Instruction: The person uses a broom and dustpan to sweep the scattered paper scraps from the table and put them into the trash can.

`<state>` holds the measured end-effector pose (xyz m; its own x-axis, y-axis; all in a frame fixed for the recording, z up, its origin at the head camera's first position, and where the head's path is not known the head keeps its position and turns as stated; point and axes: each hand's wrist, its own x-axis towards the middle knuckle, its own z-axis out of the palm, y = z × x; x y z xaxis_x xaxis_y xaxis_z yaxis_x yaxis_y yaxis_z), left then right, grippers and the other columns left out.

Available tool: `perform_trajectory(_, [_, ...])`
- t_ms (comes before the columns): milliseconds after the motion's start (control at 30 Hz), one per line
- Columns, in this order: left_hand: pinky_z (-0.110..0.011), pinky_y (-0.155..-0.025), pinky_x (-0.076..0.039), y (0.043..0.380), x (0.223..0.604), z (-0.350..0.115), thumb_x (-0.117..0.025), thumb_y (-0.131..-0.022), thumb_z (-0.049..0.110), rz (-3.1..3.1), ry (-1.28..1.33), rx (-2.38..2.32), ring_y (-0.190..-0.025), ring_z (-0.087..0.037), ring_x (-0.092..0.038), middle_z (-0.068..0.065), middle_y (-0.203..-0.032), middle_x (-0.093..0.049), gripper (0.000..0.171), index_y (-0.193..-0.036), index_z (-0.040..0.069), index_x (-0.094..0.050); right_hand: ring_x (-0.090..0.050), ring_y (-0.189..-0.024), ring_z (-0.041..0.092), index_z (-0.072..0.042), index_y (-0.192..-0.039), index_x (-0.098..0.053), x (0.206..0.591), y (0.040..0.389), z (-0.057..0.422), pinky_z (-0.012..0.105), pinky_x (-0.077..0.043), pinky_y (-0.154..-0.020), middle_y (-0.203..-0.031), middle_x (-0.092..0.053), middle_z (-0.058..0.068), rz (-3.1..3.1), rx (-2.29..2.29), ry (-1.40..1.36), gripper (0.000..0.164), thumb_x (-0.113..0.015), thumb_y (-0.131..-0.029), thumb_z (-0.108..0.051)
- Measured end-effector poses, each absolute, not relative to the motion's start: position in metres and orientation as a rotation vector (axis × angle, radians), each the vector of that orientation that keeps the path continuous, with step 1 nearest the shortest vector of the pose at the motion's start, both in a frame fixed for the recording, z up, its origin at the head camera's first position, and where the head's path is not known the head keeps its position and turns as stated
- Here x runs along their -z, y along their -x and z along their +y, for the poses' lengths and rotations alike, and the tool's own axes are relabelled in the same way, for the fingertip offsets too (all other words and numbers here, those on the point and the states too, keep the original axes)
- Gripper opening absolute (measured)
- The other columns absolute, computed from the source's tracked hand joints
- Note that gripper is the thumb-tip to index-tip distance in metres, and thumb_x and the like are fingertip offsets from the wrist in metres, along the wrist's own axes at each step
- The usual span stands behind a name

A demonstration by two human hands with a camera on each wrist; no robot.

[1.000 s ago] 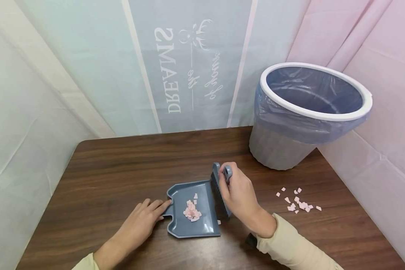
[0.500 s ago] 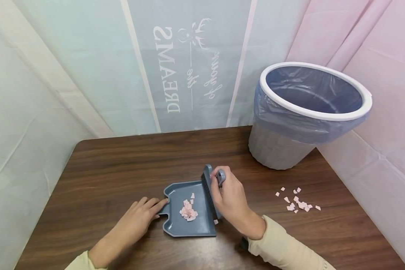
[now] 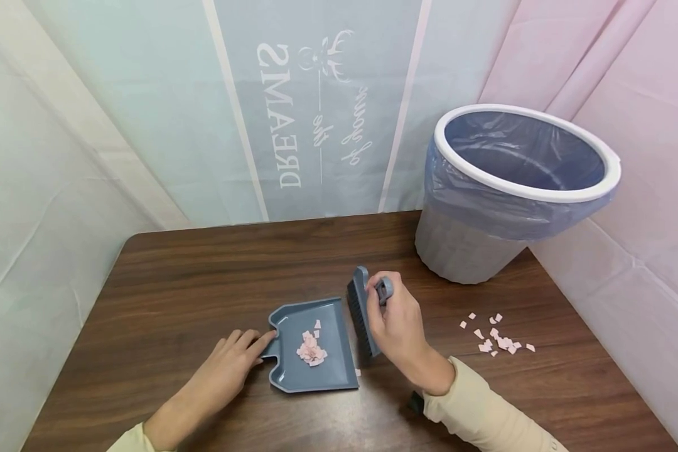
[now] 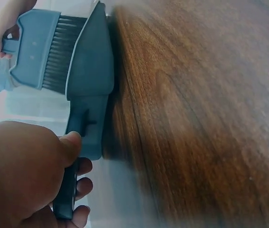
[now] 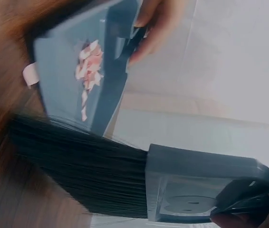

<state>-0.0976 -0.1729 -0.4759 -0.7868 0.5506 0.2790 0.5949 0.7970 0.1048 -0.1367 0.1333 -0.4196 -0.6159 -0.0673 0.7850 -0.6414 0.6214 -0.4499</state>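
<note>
My left hand [image 3: 223, 370] holds the handle of a blue-grey dustpan [image 3: 330, 373] lying on the table; in the left wrist view the thumb and curled fingers are round that handle. A small heap of pale pink paper scraps [image 3: 312, 353] lies in the pan. Just outside the pan's front lip is a single scrap [image 5: 30, 75]. My right hand [image 3: 400, 323] grips the handle of a matching hand brush [image 3: 363, 314]. Its dark bristles [image 5: 82, 166] face the pan, a short gap to the right of the lip.
More pink scraps [image 3: 503, 342] are scattered on the wooden table [image 3: 231, 270] at the right. A grey bin [image 3: 463, 245] with a white rim and blue liner stands at the back right. A small dark object [image 3: 417, 402] is partly hidden under the right forearm.
The brush has swept left to the pan's lip, then drawn back right, away from it. The dustpan and left hand have shifted slightly left. The scattered scraps at the right stay put.
</note>
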Motion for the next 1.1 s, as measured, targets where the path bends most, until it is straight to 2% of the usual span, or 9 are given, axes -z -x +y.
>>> perform_trajectory(200, [-0.038,-0.075,-0.046,0.098,0.473,-0.177,-0.070,-0.093,0.008,-2.790,0.881,0.270,-0.100,-0.021,-0.056,-0.002,-0.115,-0.062,0.045,-0.137,0.009,-0.061,-0.047,-0.059,0.009,0.000,-0.101,-0.055,0.421,0.135,0.132,0.025,-0.043,-0.049,-0.084,-0.062,0.007,-2.139,-0.911,-0.526,0.019,-0.064,-0.087,0.010])
perform_trajectory(467, [-0.035,-0.072,-0.041,0.102,0.469,-0.184,-0.070,-0.087,-0.006,-2.786,0.944,0.191,-0.097,-0.019,-0.053,0.000,-0.119,-0.062,0.054,-0.137,0.012,-0.062,-0.046,-0.059,0.007,-0.001,-0.102,-0.055,0.425,0.131,0.116,0.021,-0.042,-0.050,-0.085,-0.063,0.006,-2.136,-0.975,-0.556,0.017,-0.062,-0.089,0.008])
perform_trajectory(667, [-0.034,-0.071,-0.042,0.101,0.472,-0.184,-0.070,-0.088,-0.003,-2.795,0.939,0.197,-0.093,-0.019,-0.052,-0.001,-0.118,-0.063,0.051,-0.136,0.012,-0.064,-0.062,-0.072,0.017,0.002,-0.104,-0.052,0.425,0.129,0.110,0.025,-0.051,-0.063,-0.093,-0.065,0.012,-2.022,-1.147,-0.618,0.018,-0.058,-0.091,0.011])
perform_trajectory(767, [-0.034,-0.071,-0.042,0.101,0.473,-0.184,-0.070,-0.088,-0.002,-2.785,0.941,0.200,-0.093,-0.020,-0.053,-0.001,-0.118,-0.064,0.050,-0.136,0.011,-0.064,-0.065,-0.077,0.021,0.003,-0.102,-0.052,0.423,0.131,0.114,0.029,-0.053,-0.065,-0.092,-0.065,0.012,-1.987,-1.141,-0.619,0.017,-0.058,-0.089,0.012])
perform_trajectory(967, [-0.036,-0.072,-0.044,0.100,0.475,-0.185,-0.070,-0.086,-0.003,-2.755,0.947,0.209,-0.095,-0.020,-0.054,-0.002,-0.118,-0.064,0.052,-0.136,0.010,-0.064,-0.058,-0.067,0.015,0.003,-0.102,-0.053,0.423,0.135,0.129,0.025,-0.048,-0.058,-0.090,-0.065,0.011,-2.026,-1.073,-0.568,0.020,-0.059,-0.088,0.015])
perform_trajectory(1100, [-0.036,-0.071,-0.045,0.099,0.477,-0.184,-0.073,-0.087,0.003,-2.734,0.940,0.232,-0.094,-0.020,-0.055,-0.001,-0.117,-0.064,0.050,-0.135,0.010,-0.064,-0.049,-0.060,0.009,0.002,-0.103,-0.054,0.423,0.136,0.144,0.020,-0.042,-0.053,-0.087,-0.064,0.011,-2.074,-1.064,-0.531,0.021,-0.060,-0.089,0.016])
